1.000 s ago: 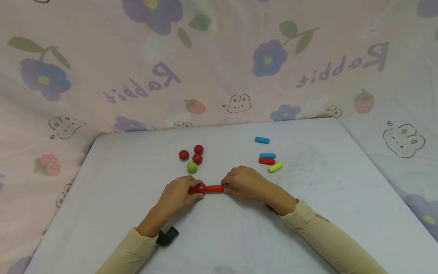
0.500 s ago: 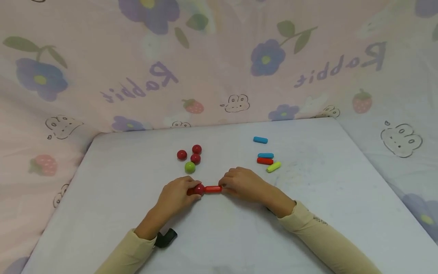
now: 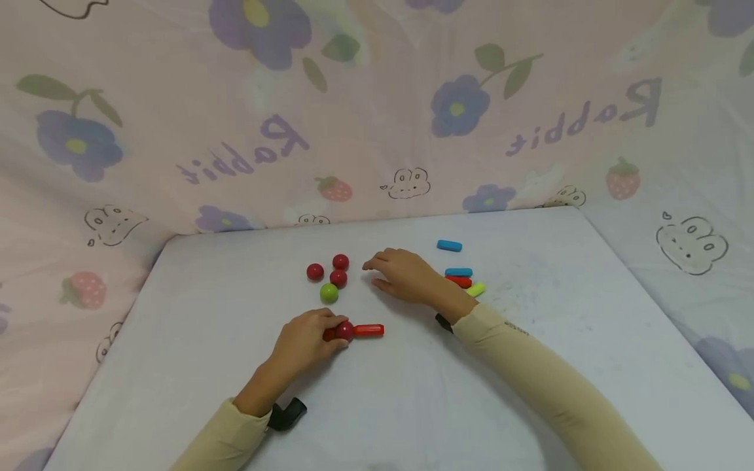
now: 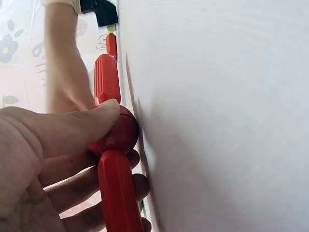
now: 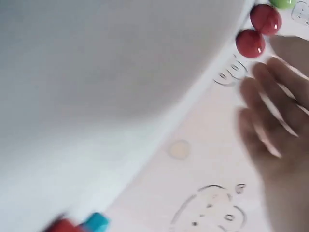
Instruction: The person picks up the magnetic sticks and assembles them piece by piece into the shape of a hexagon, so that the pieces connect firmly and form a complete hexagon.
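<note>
My left hand (image 3: 306,341) pinches a dark red ball (image 3: 345,331) between thumb and fingers, low at the white table. Two red rods are joined to that ball on opposite sides: one red rod (image 3: 369,330) points right, and the other red rod (image 4: 118,193) runs back into the palm in the left wrist view. My right hand (image 3: 406,277) holds nothing and hovers with loosely spread fingers, just right of a group of red balls (image 3: 338,278). A green ball (image 3: 329,292) lies at the near side of that group.
Behind the right wrist lie a blue rod (image 3: 458,272), a partly hidden red rod (image 3: 459,282) and a yellow-green rod (image 3: 475,290). Another blue rod (image 3: 449,245) is farther back. A printed cloth (image 3: 365,111) rises behind the table (image 3: 194,314).
My right hand has let go of the right-hand red rod's end and moved up and away toward the loose red balls. My left hand keeps its hold on the ball.
</note>
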A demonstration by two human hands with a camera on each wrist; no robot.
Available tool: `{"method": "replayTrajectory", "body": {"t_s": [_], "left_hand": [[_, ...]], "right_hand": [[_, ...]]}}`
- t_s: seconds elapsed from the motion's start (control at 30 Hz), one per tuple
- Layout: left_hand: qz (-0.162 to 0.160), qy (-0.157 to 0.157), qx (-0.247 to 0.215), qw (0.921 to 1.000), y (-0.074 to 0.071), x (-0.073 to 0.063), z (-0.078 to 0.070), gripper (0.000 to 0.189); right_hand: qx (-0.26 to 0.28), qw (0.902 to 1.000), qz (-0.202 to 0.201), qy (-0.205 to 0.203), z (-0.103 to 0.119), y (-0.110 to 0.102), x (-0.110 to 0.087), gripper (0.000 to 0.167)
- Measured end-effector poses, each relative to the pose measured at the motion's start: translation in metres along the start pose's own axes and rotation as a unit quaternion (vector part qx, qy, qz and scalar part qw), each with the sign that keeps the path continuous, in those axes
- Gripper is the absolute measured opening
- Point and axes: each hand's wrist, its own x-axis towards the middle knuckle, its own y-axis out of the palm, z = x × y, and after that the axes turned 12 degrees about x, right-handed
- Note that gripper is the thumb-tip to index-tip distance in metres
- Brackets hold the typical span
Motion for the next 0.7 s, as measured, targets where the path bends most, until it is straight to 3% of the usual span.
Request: {"method": "replayTrajectory", "body": {"t_s": [0.13,0.33,0.57,0.7], "left_hand": [[0.006,-0.001,-0.001,1.0000,0.000,0.001,0.000,0.043],[0.007,-0.002,0.000,1.0000,-0.001,0.000,0.000,0.043],[0.005,-0.004,-0.007,1.0000,-0.001,0.000,0.002,0.042],[0.003,0.000,-0.010,0.9999,0.000,0.001,0.002,0.042]], "right_hand": [[-0.005,0.9999,-0.008,0.011,-0.005,0.012,0.027,0.038],[0.042,0.9976,-0.029,0.047,-0.001,0.016,0.056,0.042],[0.151,0.9858,-0.016,0.071,-0.003,0.020,0.072,0.042],[0.155,0.9849,-0.012,0.076,-0.003,0.020,0.076,0.039]]}}
